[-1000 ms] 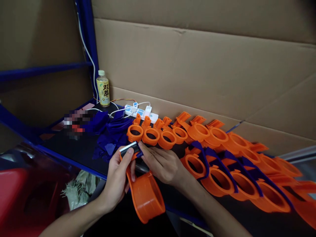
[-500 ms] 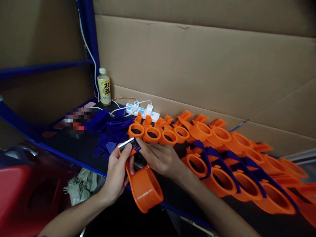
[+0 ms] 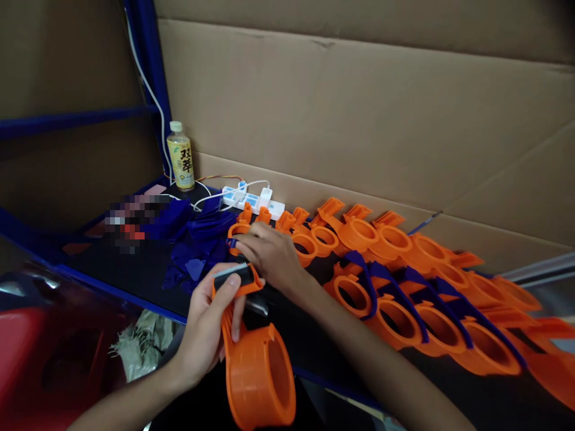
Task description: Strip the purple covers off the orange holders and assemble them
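My left hand [image 3: 209, 317] is closed round the neck of an orange tape dispenser [image 3: 256, 377], thumb pressed on the black strip [image 3: 233, 275] behind its toothed blade. The dispenser's wide ring hangs down toward me. Just beyond the blade, my right hand [image 3: 272, 251] has its fingers pinched together at a small dark blue plastic piece [image 3: 231, 243]. Much of that piece is hidden by the fingers. Behind this hand stands an orange dispenser ring [image 3: 240, 230], partly covered by it.
Orange dispensers [image 3: 359, 233] line the back of the black table, and a front row [image 3: 395, 323] has blue parts on it. Blue plastic pieces [image 3: 193, 257] lie piled at left. A power strip [image 3: 256, 200] and a bottle [image 3: 181, 158] stand behind. A red stool [image 3: 54, 359] is lower left.
My right hand has moved off the dispenser's blade, up and away, with the small blue piece at its fingers. The held dispenser has dropped lower and turned slightly. The view has shifted a little.
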`<state>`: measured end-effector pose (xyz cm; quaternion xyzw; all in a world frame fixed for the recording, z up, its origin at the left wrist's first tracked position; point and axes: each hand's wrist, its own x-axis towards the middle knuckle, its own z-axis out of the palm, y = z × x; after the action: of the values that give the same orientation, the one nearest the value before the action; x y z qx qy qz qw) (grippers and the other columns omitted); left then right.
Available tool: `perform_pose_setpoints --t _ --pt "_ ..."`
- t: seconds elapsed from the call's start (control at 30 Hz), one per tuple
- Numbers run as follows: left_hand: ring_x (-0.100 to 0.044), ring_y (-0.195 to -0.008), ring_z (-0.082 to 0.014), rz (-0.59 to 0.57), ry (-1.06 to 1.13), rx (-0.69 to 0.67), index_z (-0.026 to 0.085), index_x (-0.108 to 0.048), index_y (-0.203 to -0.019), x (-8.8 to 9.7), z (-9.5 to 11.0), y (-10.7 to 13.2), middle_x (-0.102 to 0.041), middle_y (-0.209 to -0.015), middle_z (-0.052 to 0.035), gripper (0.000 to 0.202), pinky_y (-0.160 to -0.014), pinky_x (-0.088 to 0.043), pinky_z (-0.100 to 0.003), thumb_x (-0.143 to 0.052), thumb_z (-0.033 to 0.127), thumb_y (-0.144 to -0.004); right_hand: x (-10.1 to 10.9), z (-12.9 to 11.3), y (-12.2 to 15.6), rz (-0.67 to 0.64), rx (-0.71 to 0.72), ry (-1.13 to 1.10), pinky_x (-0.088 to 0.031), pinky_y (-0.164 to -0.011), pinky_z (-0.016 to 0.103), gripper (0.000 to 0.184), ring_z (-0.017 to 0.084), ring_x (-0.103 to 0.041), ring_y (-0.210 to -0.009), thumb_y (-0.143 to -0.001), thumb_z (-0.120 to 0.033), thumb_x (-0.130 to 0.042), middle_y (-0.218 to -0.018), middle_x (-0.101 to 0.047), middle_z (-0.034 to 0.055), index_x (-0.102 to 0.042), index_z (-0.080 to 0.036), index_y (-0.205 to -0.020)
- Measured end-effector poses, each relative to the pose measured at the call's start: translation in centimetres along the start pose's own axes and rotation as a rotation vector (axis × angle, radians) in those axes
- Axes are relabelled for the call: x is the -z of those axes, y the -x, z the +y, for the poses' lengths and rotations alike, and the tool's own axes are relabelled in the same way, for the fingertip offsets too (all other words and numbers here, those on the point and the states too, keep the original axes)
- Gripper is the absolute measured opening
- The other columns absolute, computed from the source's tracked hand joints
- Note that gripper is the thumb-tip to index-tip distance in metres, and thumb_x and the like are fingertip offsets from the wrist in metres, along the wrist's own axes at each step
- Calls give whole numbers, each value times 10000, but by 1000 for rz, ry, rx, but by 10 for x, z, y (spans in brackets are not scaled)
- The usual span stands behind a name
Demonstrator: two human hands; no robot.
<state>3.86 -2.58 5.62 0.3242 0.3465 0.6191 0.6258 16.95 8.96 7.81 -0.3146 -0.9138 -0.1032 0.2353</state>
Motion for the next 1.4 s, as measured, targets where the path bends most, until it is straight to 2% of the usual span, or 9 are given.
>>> perform_pose_setpoints --t 0.2,0.33,0.5,0.57,0.67,0.83,1.0,1.17,1.4 --pt "-300 -310 -52 -69 -57 87 167 -636 -1040 5 -12 0 -529 -425 47 266 -360 -240 -173 -591 405 -929 -35 -20 -34 -241 105 12 -404 -646 258 244 143 -578 -829 -994 -167 -450 -941 -653 44 -692 -194 -1017" --pt "-321 -328 -47 -60 -60 85 157 -640 -1048 10 -11 -5 -513 -424 54 276 -398 -294 -162 -587 401 -929 -41 -17 -39 -262 123 -6 -420 -623 261 242 165 -606 -875 -957 -154 -504 -998 -670 57 -702 -215 -1082" --pt "-268 -283 -44 -36 -79 121 158 -643 -957 19 -7 -13 -453 -418 74 288 -318 -204 -172 -577 437 -928 -20 1 -30 -195 56 -157 -455 -706 233 324 127 -623 -903 -1003 -205 -461 -1040 -684 36 -649 -213 -1267" --pt "-254 -268 -44 -24 -111 132 156 -646 -942 23 -5 -17 -443 -414 78 295 -298 -188 -175 -585 444 -921 -2 5 -22 -149 -44 -383 -463 -754 219 320 99 -622 -891 -1010 -207 -452 -1074 -692 31 -669 -211 -1246" --pt "-248 -254 -46 -42 -176 146 161 -649 -972 27 -3 -21 -454 -415 81 297 -279 -174 -174 -598 448 -911 26 4 -7 -222 -142 -684 -465 -697 214 299 80 -608 -782 -1014 -262 -463 -1026 -704 25 -709 -215 -1177" --pt "-292 -250 -51 -63 -268 118 193 -649 -1047 26 -7 -21 -458 -406 90 305 -282 -175 -160 -642 449 -882 54 -3 13 -288 -157 -763 -464 -675 226 294 101 -597 -806 -1011 -327 -480 -975 -678 37 -737 -211 -1093" --pt "-347 -265 -61 -95 -306 159 180 -668 -1070 26 -10 -20 -463 -413 84 351 -290 -192 -162 -693 441 -838 62 -4 22 -274 -154 -737 -473 -693 239 221 113 -601 -812 -973 -337 -563 -919 -670 30 -744 -226 -1035" --pt "-308 -275 -53 -45 -197 152 167 -665 -1100 29 1 -22 -442 -402 88 342 -308 -212 -163 -664 416 -865 66 -6 39 -132 -249 -651 -438 -590 224 183 99 -570 -671 -947 -332 -601 -820 -664 14 -734 -210 -978" --pt "-292 -328 -45 59 4 51 156 -635 -955 30 17 -23 -469 -416 71 210 -354 -259 -155 -638 350 -874 41 -23 75 -147 -257 -439 -499 -686 221 118 121 -651 -821 -940 -262 -601 -921 -683 24 -706 -221 -975"
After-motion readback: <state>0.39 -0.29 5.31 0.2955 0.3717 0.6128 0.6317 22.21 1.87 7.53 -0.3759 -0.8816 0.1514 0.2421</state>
